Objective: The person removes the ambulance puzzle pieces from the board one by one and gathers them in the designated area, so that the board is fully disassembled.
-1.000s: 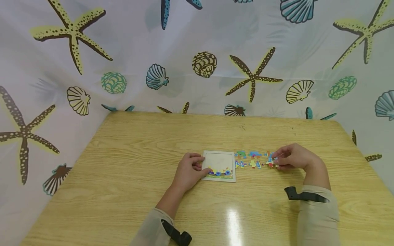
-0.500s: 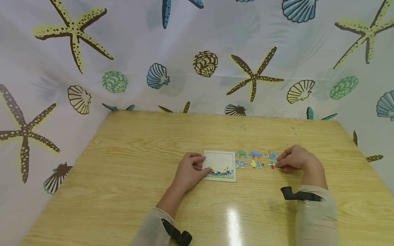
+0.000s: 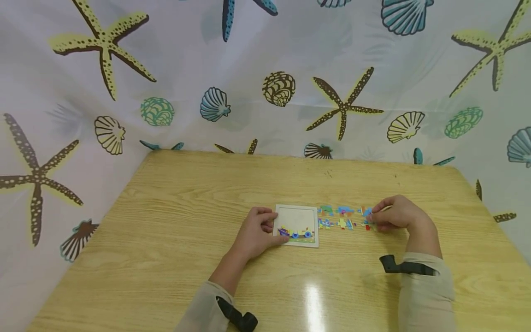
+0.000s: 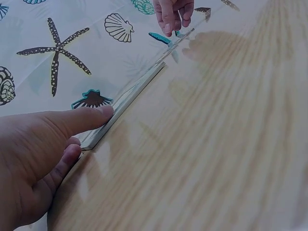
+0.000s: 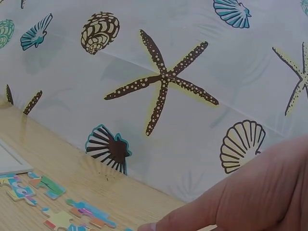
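Note:
My left hand (image 3: 255,233) holds the left edge of a white puzzle tray (image 3: 296,206). Its thumb lies on the tray's lower left rim, and the other fingers sit along the side, as the left wrist view shows. Inside the tray, a row of joined pieces (image 3: 295,234) shows a colourful train along the bottom. My right hand (image 3: 396,214) is at the right end of the loose pieces, thumb and forefinger pinching a puzzle piece (image 3: 368,227) with red on it. The fingers cover part of that piece. In the right wrist view, only some fingers show.
Loose puzzle pieces (image 3: 342,223) lie in two rows right of the tray, close to its edge. They rest on a wooden table (image 3: 199,193). A curtain (image 3: 249,46) printed with starfish and shells hangs behind and at the sides.
My left thumb has slid down the tray, showing more of the train's left part. My right hand drew back slightly to the right, then returned a little left to the red-marked piece.

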{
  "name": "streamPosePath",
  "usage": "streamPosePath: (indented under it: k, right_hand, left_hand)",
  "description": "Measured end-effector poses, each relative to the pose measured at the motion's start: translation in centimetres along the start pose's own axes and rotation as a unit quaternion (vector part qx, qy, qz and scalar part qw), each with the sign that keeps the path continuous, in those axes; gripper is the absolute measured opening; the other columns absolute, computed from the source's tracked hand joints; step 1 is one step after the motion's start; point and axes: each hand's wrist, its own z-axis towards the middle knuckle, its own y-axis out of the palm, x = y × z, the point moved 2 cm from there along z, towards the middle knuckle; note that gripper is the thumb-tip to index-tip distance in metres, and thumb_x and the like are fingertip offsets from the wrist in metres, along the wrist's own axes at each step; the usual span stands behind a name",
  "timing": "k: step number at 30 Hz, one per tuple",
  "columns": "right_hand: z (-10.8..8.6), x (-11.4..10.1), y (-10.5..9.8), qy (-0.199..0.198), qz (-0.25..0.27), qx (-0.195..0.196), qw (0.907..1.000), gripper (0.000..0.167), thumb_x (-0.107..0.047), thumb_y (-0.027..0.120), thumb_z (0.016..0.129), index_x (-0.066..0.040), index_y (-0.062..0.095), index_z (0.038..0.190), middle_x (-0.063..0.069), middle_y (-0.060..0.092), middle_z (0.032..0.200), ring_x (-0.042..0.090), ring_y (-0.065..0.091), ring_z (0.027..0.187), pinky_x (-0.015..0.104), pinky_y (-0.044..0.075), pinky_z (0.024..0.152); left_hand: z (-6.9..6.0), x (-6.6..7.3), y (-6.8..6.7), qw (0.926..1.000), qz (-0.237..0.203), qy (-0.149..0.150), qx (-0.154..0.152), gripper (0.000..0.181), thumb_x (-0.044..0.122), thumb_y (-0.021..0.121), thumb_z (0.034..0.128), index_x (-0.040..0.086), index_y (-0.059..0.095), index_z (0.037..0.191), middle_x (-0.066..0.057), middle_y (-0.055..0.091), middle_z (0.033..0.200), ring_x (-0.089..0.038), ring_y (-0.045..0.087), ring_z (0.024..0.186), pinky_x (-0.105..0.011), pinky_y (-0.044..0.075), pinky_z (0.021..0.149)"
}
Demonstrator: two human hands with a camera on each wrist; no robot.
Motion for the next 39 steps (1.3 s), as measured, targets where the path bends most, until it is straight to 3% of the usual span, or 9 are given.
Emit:
streamPosePath:
  k: [7, 13, 30, 39]
  right_hand:
    - [0.9, -0.7, 0.8, -0.054, 0.044, -0.015, 0.9975, 0.048, -0.027, 0.072, 0.093, 0.005, 0.057, 0.125, 0.011, 0.071, 0.101, 0.016, 0.071, 0.080, 0.032, 0.060, 0.075]
    - [1.1, -1.9, 1.7, -0.105, 0.039, -0.024, 0.9934, 0.043, -0.023, 0.071, 0.094, 0.006, 0.059, 0.123, 0.016, 0.070, 0.099, 0.019, 0.071, 0.081, 0.033, 0.060, 0.075]
    - [1.8, -4.7, 4.8, -0.147, 0.045, -0.062, 0.9861, 0.036, -0.017, 0.071, 0.093, 0.007, 0.063, 0.119, 0.015, 0.069, 0.095, 0.024, 0.072, 0.083, 0.039, 0.061, 0.080]
    - [2.3, -5.6, 6.6, -0.159, 0.053, -0.094, 0.9814, 0.039, -0.016, 0.071, 0.093, 0.008, 0.064, 0.123, 0.016, 0.073, 0.101, 0.018, 0.073, 0.084, 0.037, 0.061, 0.079]
  left_hand:
    - [-0.2, 0.0, 0.0, 0.9999, 0.008, 0.009, -0.005, 0.070, 0.023, 0.092, 0.0719, 0.000, 0.063, 0.132, -0.008, 0.049, 0.135, -0.018, 0.056, 0.100, -0.034, 0.052, 0.089]
    - [-0.2, -0.1, 0.1, 0.9999, 0.012, 0.007, -0.006, 0.071, 0.023, 0.091, 0.0723, 0.000, 0.062, 0.133, -0.007, 0.048, 0.136, -0.018, 0.056, 0.100, -0.034, 0.052, 0.090]
    - [0.0, -0.1, 0.0, 0.9998, 0.013, 0.012, -0.006, 0.071, 0.023, 0.092, 0.0717, -0.001, 0.063, 0.132, -0.008, 0.048, 0.135, -0.017, 0.056, 0.099, -0.033, 0.052, 0.088]
    - [0.0, -0.3, 0.0, 0.9997, 0.017, 0.013, -0.007, 0.071, 0.024, 0.092, 0.0714, 0.000, 0.063, 0.132, -0.008, 0.048, 0.136, -0.017, 0.057, 0.100, -0.032, 0.053, 0.089]
